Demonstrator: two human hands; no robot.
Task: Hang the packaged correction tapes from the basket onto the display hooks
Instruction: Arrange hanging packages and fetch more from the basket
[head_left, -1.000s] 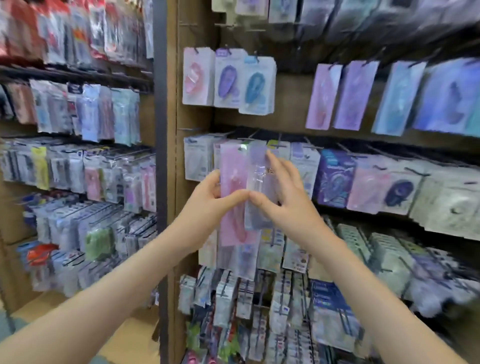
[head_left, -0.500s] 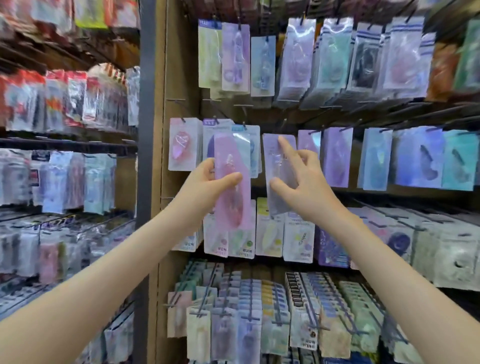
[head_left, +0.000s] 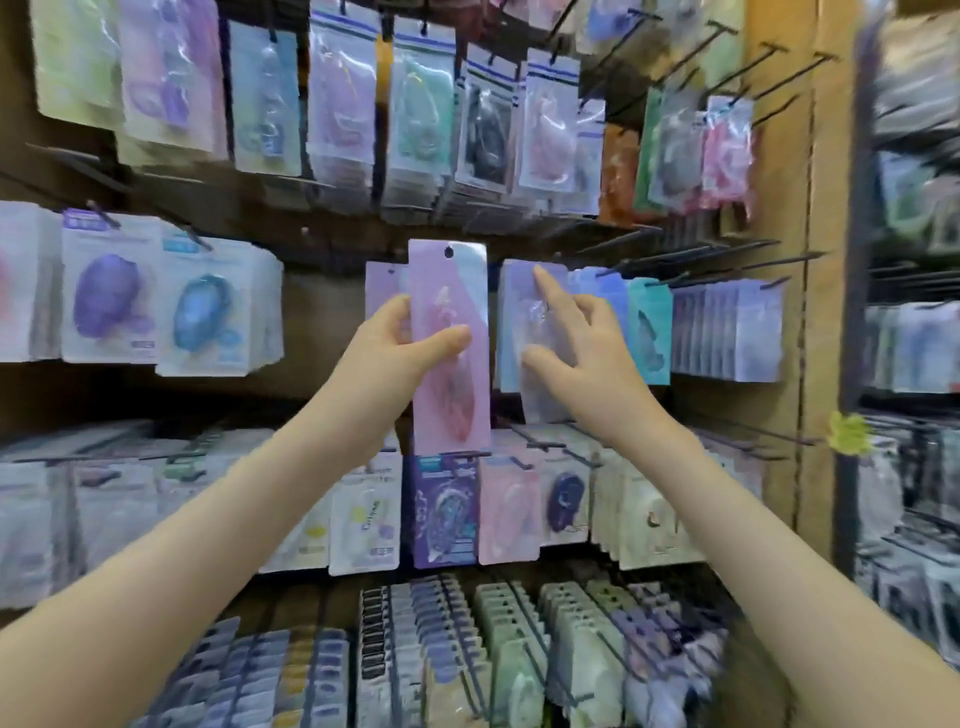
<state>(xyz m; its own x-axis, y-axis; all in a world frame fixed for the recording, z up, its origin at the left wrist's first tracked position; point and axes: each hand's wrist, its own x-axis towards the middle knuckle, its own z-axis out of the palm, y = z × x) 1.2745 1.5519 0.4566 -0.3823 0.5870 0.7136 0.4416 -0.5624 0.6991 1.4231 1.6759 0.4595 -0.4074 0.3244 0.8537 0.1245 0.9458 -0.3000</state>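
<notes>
Left hand pinches pink pack; our right hand, thumb gripping clear pack, has shifted right of pink pack, onto lavender row. We judge hooking next.

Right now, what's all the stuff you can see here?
pink packet: one, pink, centre, in the left hand
lilac packet: one, pale lilac, beside it, in the right hand
hanging packets: many, mixed colours, rows across the wall
hooks: many, black, some bare at upper right
wall: one, brown, behind the packets
yellow tag: one, yellow, far right
left hand: one, grips the pink packet
right hand: one, holds the lilac packet
</notes>
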